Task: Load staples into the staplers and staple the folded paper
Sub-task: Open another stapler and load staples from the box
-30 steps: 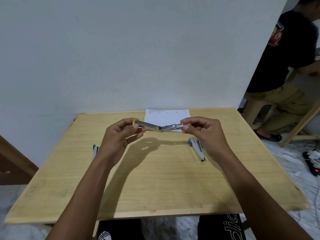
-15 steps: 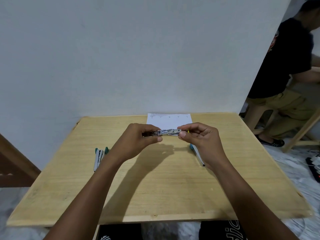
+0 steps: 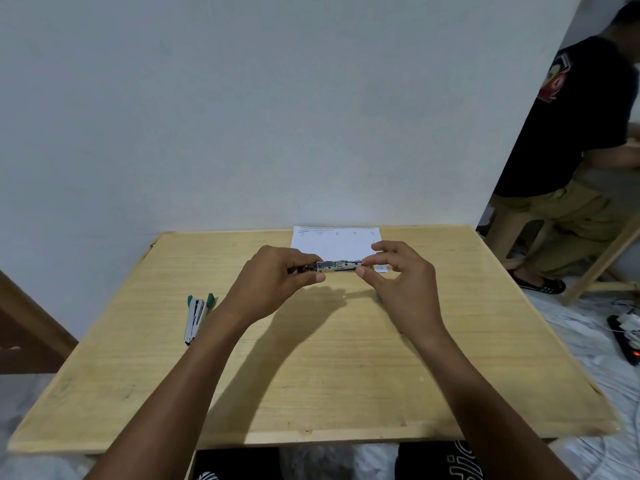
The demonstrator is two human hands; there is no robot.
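Note:
A small metal stapler (image 3: 337,266) hangs level above the wooden table (image 3: 311,358), gripped at both ends. My left hand (image 3: 273,285) pinches its left end, and my right hand (image 3: 398,275) pinches its right end with thumb and forefinger. A folded white paper (image 3: 332,242) lies flat at the table's far edge, just behind the held stapler. A second stapler (image 3: 195,317) with green trim lies on the table to the left of my left wrist. A third stapler seen earlier is now hidden under my right hand.
The table stands against a white wall. At the right a person in a black shirt (image 3: 571,133) sits on a stool beside the table. A power strip (image 3: 627,337) with cables lies on the floor at the right.
The stapler was spread open between my hands a second ago; now it is folded together and shorter. My hands came closer, and the view tilted slightly upward.

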